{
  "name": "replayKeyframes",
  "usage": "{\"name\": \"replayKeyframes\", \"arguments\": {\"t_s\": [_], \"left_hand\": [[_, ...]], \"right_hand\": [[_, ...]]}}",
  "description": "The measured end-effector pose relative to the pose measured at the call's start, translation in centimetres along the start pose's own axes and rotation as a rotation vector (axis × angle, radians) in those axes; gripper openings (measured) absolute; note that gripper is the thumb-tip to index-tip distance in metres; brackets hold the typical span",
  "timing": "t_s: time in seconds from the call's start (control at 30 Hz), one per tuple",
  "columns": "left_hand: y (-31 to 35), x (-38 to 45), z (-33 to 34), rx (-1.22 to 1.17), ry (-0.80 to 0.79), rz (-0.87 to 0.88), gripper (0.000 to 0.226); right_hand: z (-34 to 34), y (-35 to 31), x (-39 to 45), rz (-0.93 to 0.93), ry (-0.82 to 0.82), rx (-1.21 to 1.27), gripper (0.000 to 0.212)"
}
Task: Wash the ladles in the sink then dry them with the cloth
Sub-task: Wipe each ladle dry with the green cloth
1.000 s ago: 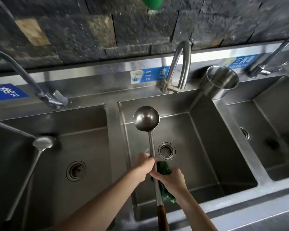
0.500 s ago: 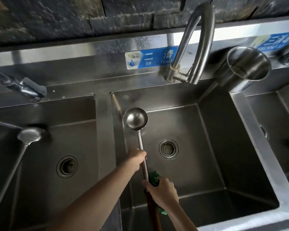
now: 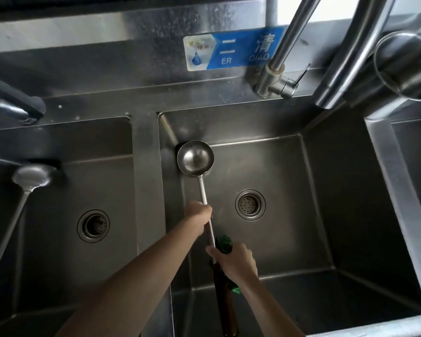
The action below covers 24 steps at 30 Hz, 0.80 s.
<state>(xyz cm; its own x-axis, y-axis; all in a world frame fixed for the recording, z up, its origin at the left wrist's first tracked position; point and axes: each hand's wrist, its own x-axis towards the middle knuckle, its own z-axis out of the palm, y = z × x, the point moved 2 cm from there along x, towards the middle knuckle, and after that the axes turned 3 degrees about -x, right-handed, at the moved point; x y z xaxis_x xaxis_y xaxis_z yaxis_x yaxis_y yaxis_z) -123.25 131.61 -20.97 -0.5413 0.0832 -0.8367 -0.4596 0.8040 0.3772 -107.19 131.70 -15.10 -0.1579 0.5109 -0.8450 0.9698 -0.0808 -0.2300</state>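
At far left, a second ladle (image 3: pixel 29 177) lies in the left basin (image 3: pixel 58 263), its bowl near the back wall and its long handle running toward the lower left corner of the view. A dark-handled tap (image 3: pixel 15 104) sits on the ledge above this basin, and a round drain (image 3: pixel 93 226) is set in the basin floor. A steel divider (image 3: pixel 147 190) separates this basin from the middle basin (image 3: pixel 326 215). Over the middle basin, a long-handled steel ladle (image 3: pixel 195 158) is held with its bowl facing up, close to the back left corner; whether the bowl touches the wall cannot be told. The left hand (image 3: pixel 199 215) is closed in a fist around the metal shaft, about midway along it. Just below, the right hand (image 3: pixel 236 260) is closed around the shaft where the metal meets the dark wooden grip, with a green cloth (image 3: pixel 224 244) bunched inside its fingers and pressed against the handle; a corner of the cloth shows again under the wrist. To the right of the shaft, a perforated drain strainer (image 3: pixel 250 204) sits in the floor of the middle basin. A blue label (image 3: pixel 233 51) is fixed to the backsplash above. Further right, a curved steel faucet (image 3: pixel 284 52) rises from the ledge, and a steel cup (image 3: pixel 406 64) stands at the right edge, partly out of view.
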Motion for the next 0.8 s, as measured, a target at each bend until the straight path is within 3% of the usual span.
{"name": "replayKeyframes", "arguments": {"t_s": [0.1,0.23,0.33,0.43,0.57,0.7,0.8], "left_hand": [[-0.2,-0.4,0.0,0.084,0.020,0.045,0.012],[0.2,-1.9,-0.5,0.324,0.006,0.126,0.038],[0.8,-4.3,-1.4,0.406,-0.015,0.310,0.043],[1.3,-7.3,-3.0,0.383,-0.137,0.467,0.054],[2.0,-10.9,-6.4,0.300,-0.249,0.541,0.056],[2.7,-13.2,-11.6,0.108,-0.219,0.596,0.042],[1.7,-13.9,-16.6,-0.009,-0.185,0.647,0.031]], "right_hand": [[0.0,-0.3,0.1,-0.007,-0.024,0.007,0.051],[-0.5,-0.2,-0.3,0.021,0.004,0.046,0.054],[-1.6,-0.1,-1.3,0.063,0.107,0.143,0.058],[-3.0,-1.2,-2.8,0.036,0.184,0.193,0.056],[-4.5,-4.3,-5.3,-0.056,0.227,0.260,0.045],[-4.2,-8.8,-9.7,-0.218,0.283,0.398,0.031],[-2.0,-12.6,-13.1,-0.291,0.159,0.623,0.029]]}}
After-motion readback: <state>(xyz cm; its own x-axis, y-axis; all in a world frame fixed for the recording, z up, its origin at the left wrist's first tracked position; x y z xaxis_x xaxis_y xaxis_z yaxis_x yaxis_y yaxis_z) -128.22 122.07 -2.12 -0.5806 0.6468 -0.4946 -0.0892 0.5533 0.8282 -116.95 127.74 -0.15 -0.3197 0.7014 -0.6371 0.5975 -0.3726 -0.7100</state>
